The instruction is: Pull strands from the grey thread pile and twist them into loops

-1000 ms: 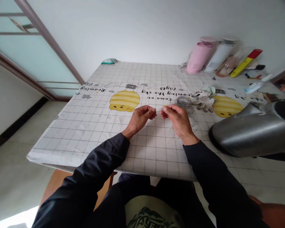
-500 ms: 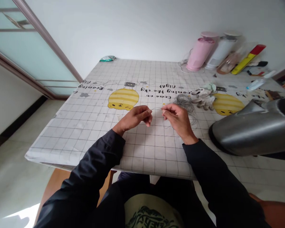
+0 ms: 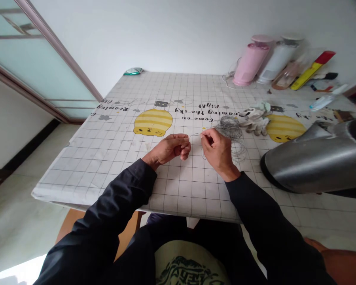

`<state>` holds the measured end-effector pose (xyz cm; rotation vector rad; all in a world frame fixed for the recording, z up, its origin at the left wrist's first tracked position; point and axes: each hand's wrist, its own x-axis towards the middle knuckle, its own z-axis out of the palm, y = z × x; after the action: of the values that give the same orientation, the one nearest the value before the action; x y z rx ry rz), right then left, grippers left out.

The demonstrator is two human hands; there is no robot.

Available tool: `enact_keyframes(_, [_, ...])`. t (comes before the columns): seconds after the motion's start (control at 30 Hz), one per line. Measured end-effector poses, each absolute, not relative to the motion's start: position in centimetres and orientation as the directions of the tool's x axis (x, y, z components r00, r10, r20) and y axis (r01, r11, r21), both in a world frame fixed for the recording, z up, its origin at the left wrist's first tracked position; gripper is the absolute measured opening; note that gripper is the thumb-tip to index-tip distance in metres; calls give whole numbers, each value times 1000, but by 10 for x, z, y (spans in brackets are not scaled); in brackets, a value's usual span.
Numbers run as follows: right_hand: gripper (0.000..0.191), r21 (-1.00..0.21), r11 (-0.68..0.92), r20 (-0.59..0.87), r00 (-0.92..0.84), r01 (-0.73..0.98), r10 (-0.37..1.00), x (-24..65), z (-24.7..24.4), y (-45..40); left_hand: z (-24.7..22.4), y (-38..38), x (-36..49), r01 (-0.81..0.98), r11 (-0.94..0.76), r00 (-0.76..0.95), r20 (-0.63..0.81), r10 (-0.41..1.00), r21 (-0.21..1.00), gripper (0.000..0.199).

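Observation:
A thin wire [image 3: 195, 134] spans the small gap between my two hands above the table. My left hand [image 3: 171, 148] pinches one end of it between thumb and forefinger, the other fingers curled in. With its fingertips, my right hand [image 3: 217, 150] grips the wire on the other side, back of the hand turned up. Just beyond my right hand lies a loose, tangled coil of thin dark wire [image 3: 229, 127] on the checked tablecloth [image 3: 186, 186]. Whether the held wire runs into that coil is hidden by my right hand.
Soiled work gloves [image 3: 254, 119] lie right of the coil. A large metal kettle [image 3: 320, 158] stands close to my right forearm. Along the wall are a pink cylinder [image 3: 250, 65], a white cylinder [image 3: 277, 63] and a yellow-red box [image 3: 313, 70]. A green packet [image 3: 133, 71] sits at the far left corner.
My right hand has turned, its fingers curling in closer and the wrist shifting slightly left. My left fingers have closed more tightly in a pinch. The wire still spans the gap.

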<state>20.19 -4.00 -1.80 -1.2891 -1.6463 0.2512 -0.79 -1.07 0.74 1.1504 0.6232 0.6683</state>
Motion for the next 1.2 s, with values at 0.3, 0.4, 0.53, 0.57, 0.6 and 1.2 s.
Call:
enact_keyframes(0.3, [20, -697, 367, 547, 127, 616, 827, 188, -19, -39, -4, -17, 6, -151, 360, 744, -134, 654, 921, 43])
enact_keyframes(0.4, [17, -727, 367, 545, 162, 580, 823, 186, -18, -40, 1, -17, 4, -189, 362, 729, -117, 675, 913, 41])
enact_keyframes(0.53, [16, -735, 359, 553, 201, 575, 809, 183, -15, -42, 6, -18, 1, -159, 341, 706, -135, 695, 927, 44])
enact_keyframes(0.57, [17, -734, 361, 555, 203, 575, 807, 182, -15, -43, 7, -19, 0, -148, 340, 706, -141, 694, 929, 45])
enact_keyframes(0.6, [18, -734, 364, 559, 206, 573, 803, 181, -15, -43, 8, -19, 0, -140, 342, 705, -149, 694, 929, 46])
enact_keyframes(1.2, [14, -932, 268, 340, 330, 244, 881, 183, -8, -48, -13, -10, 4, -110, -475, 347, 482, 805, 873, 36])
